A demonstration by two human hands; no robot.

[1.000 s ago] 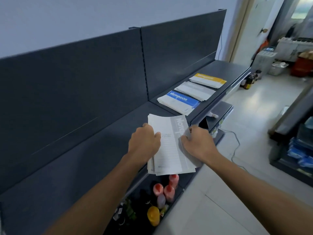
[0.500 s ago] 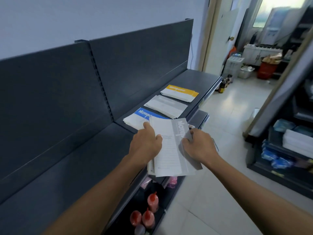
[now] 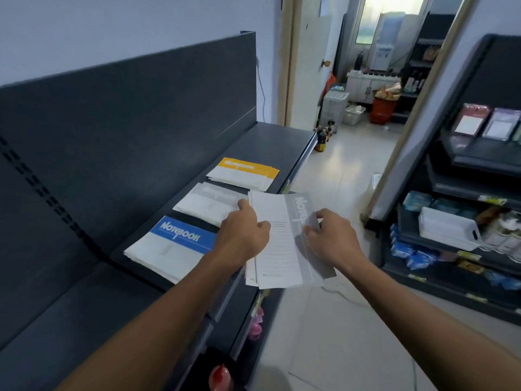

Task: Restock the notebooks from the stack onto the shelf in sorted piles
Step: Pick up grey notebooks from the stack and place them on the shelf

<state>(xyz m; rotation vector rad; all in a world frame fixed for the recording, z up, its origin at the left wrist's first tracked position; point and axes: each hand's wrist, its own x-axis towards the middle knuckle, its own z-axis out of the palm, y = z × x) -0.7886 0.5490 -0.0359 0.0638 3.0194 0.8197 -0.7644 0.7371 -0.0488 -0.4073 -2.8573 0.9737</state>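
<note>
Left hand (image 3: 242, 230): fingers curled over the left edge of the held stack (image 3: 277, 249), gripping it. Right hand (image 3: 332, 238): fingers pinching the grey band of the top notebook. The stack hangs over the front edge of the shelf (image 3: 270, 142). On the shelf, in a row: blue pile (image 3: 172, 249) nearest, grey pile (image 3: 208, 203) just beside the left hand, yellow pile (image 3: 244, 173) farthest.
</note>
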